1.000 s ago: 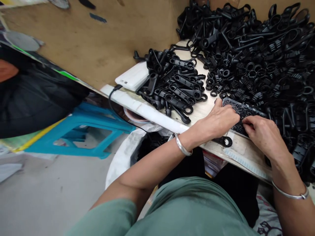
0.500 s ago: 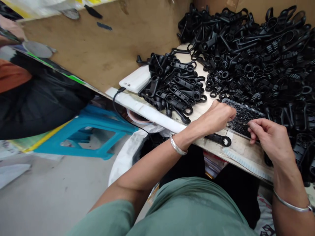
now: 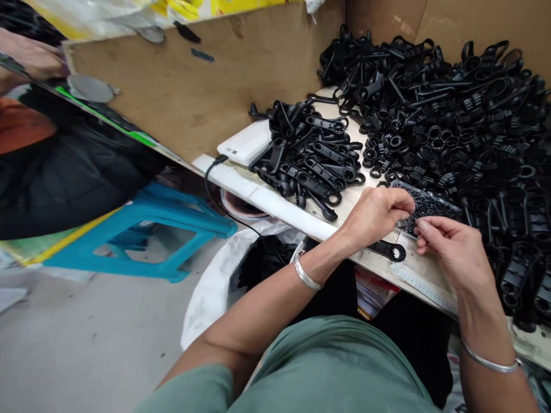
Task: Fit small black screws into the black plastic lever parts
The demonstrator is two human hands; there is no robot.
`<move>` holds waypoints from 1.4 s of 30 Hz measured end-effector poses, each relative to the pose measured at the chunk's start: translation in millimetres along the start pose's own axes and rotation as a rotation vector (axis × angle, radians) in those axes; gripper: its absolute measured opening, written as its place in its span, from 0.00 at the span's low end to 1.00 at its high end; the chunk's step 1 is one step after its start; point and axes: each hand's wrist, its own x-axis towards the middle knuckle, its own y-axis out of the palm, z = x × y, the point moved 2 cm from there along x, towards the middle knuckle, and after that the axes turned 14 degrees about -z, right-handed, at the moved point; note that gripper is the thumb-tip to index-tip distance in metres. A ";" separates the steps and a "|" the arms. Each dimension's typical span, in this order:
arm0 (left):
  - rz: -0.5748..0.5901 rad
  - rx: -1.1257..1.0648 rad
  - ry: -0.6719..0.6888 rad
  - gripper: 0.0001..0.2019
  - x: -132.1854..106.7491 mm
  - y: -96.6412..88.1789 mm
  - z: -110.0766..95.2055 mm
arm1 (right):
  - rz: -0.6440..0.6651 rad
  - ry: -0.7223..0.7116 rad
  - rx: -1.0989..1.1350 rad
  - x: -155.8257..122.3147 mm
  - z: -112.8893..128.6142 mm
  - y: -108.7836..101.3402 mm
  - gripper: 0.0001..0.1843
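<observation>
My left hand (image 3: 375, 213) is closed in a pinch at the near left side of a clear shallow tray (image 3: 426, 191) filled with tiny black pieces (image 3: 435, 210). Close by, my right hand (image 3: 457, 248) pinches thumb against fingers over the tray's near edge. Whatever either hand holds is too small or hidden to make out. Below my left hand, a black plastic handle with a ring end (image 3: 394, 251) lies at the table edge, partly covered by the hand and wrist.
Black handles (image 3: 316, 155) lie piled at left beside a white power bank (image 3: 245, 143) with a cable. A large heap of black parts (image 3: 451, 109) fills the back and right. A cardboard panel (image 3: 206, 86) stands at left; a blue stool (image 3: 150, 229) is below, near another person's hand (image 3: 32, 54).
My right hand has moved left, closer to my left hand. The left hand has turned, and its fingers now bend toward the right fingertips. The view has shifted slightly.
</observation>
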 end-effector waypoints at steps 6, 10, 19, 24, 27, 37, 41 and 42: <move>-0.050 -0.133 -0.081 0.08 -6.2 4.1 -0.1 | 0.025 0.003 0.088 -2.5 6.9 16.0 0.20; -0.065 -0.231 -0.168 0.05 -6.3 6.8 4.3 | 0.015 -0.042 0.117 -4.1 7.6 18.3 0.16; -0.116 -0.484 -0.338 0.04 -21.8 1.2 -6.4 | 0.095 0.098 0.322 -14.3 0.1 0.6 0.15; -0.073 -0.687 -0.479 0.04 -33.3 9.0 -11.1 | 0.125 0.139 0.398 -26.4 -3.7 -0.5 0.13; -0.071 -0.742 -0.547 0.05 -37.4 11.6 -14.1 | 0.099 0.100 0.418 -33.0 -5.2 0.3 0.11; -0.073 -0.903 -0.715 0.06 -46.8 14.3 -16.5 | -0.007 -0.066 0.402 -42.2 -8.2 5.0 0.09; -0.059 -0.903 -0.724 0.06 -48.2 14.1 -15.3 | -0.002 -0.072 0.369 -43.9 -7.5 3.1 0.08; -0.056 -0.900 -0.721 0.06 -48.5 14.0 -14.9 | 0.003 -0.065 0.360 -44.3 -6.9 2.6 0.08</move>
